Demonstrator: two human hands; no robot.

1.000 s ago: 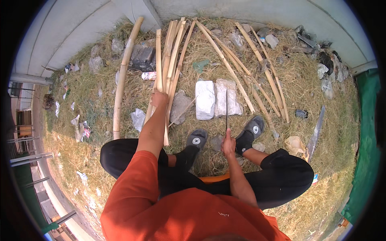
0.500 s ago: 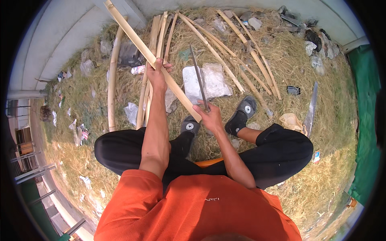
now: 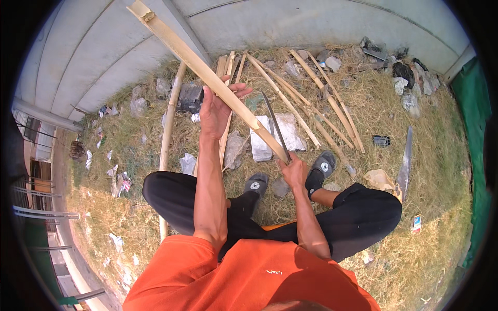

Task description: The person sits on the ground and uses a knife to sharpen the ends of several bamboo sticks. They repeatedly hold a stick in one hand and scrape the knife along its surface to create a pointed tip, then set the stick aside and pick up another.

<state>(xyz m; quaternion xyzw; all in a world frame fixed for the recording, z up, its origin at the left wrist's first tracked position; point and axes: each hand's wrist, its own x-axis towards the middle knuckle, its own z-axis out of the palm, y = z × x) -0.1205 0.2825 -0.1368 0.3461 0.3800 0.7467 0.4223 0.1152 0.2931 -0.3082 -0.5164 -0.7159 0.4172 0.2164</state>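
A long split bamboo strip [image 3: 207,78] slants from the upper left down to my right hand. My left hand [image 3: 215,115] is under its middle, fingers stretched out and apart, with the strip lying across the palm. My right hand [image 3: 294,170] is closed round the handle of a long dark-bladed knife [image 3: 275,119], whose blade points up and away. The strip's near end touches or lies just beside that hand; I cannot tell which. Beyond the knife, a pale stone block [image 3: 260,142] and a wider whitish block [image 3: 290,132] lie on the dry grass.
Several bamboo lengths [image 3: 316,78] lie beyond the blocks, and a bamboo pole [image 3: 173,114] lies at left. A long silver blade [image 3: 405,160] rests at right beside a tan scrap [image 3: 379,179]. A concrete wall [image 3: 290,26] stands ahead; green sheeting [image 3: 473,103] hangs at right.
My left hand has gone from gripping the strip to spread fingers beneath it. The strip's near end has come closer to my right hand. The view has tilted up, showing more wall.
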